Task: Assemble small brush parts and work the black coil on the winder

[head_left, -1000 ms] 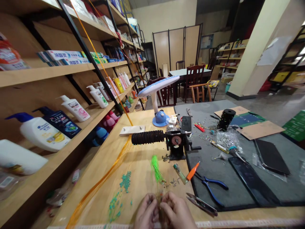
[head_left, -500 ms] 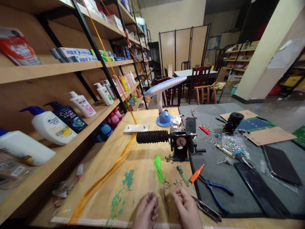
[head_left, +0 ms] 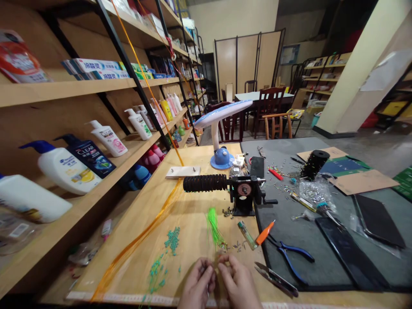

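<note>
My left hand (head_left: 198, 281) is low in the middle of the wooden table, fingers curled in and the thumb pressed against them. Close beside it, my right hand (head_left: 237, 279) has thumb and forefinger pinched together. Whatever the fingertips hold is too small to make out. Just beyond the hands lies a bundle of bright green strands (head_left: 213, 225), with small metal bits at its near end. Turquoise beads (head_left: 173, 240) are scattered to the left. A dark snip-like tool (head_left: 277, 279) rests right of my right hand, below blue-handled pliers (head_left: 291, 253).
A black hand-cranked winder (head_left: 243, 193) stands beyond, near a blue lamp (head_left: 222, 158). Orange threads (head_left: 141, 238) run down the left side to a clamped bar (head_left: 183, 171). An orange tool (head_left: 265, 232) and a clear tube (head_left: 247, 235) lie at the grey mat's edge (head_left: 309, 231). Shelves of bottles line the left.
My right hand has moved left and slightly up, so the two hands are now nearly touching. The left hand has barely shifted. The view has tilted slightly.
</note>
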The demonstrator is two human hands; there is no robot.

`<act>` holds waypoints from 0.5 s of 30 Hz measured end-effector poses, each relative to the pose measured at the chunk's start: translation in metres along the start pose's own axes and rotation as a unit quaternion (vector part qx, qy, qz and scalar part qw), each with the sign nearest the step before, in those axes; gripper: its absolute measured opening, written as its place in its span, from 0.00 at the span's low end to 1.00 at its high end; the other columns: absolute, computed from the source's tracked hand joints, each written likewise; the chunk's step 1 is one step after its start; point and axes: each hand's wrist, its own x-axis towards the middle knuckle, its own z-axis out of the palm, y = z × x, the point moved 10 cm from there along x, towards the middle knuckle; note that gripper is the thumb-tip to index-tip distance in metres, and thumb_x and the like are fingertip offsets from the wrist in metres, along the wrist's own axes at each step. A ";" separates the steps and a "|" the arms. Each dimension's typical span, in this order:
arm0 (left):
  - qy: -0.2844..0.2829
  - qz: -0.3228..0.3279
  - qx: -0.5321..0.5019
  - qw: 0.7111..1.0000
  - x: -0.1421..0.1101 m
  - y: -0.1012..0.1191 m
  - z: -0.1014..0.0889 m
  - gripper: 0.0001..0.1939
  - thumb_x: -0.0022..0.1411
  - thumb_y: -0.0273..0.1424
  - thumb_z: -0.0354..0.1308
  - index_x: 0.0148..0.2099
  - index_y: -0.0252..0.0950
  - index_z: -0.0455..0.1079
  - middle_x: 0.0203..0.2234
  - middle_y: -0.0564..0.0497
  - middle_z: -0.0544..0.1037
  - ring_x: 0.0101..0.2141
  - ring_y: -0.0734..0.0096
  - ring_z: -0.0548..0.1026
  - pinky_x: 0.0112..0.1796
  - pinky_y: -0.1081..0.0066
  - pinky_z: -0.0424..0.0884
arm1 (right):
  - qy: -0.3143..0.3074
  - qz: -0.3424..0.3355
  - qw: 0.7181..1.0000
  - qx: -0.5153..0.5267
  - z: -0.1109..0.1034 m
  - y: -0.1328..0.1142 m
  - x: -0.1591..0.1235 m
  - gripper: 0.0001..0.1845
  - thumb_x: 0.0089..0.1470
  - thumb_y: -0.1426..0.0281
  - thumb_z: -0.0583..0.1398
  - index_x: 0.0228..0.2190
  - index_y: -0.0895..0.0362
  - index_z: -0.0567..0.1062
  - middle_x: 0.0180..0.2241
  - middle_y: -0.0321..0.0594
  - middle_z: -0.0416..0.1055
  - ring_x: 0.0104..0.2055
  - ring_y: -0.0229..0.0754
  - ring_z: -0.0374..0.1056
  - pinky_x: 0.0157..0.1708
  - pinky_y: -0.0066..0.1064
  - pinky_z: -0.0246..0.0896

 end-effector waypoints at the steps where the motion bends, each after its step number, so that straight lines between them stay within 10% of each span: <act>1: -0.012 -0.006 0.004 1.000 0.000 -0.001 0.002 0.20 0.41 0.41 0.75 0.29 0.35 0.73 0.22 0.56 0.71 0.24 0.77 0.65 0.25 0.75 0.59 | -0.005 0.003 1.000 -0.009 0.001 0.001 0.000 0.15 0.59 0.60 0.53 0.35 0.56 0.74 0.27 0.42 0.78 0.29 0.46 0.73 0.29 0.30 0.60; 15: 0.008 0.009 -0.025 1.000 -0.006 0.008 0.002 0.22 0.40 0.41 0.76 0.30 0.35 0.71 0.22 0.55 0.71 0.22 0.79 0.64 0.23 0.77 0.54 | 0.031 0.011 0.994 -0.101 -0.010 0.009 0.002 0.16 0.61 0.59 0.51 0.30 0.54 0.72 0.24 0.40 0.76 0.27 0.47 0.73 0.27 0.30 0.56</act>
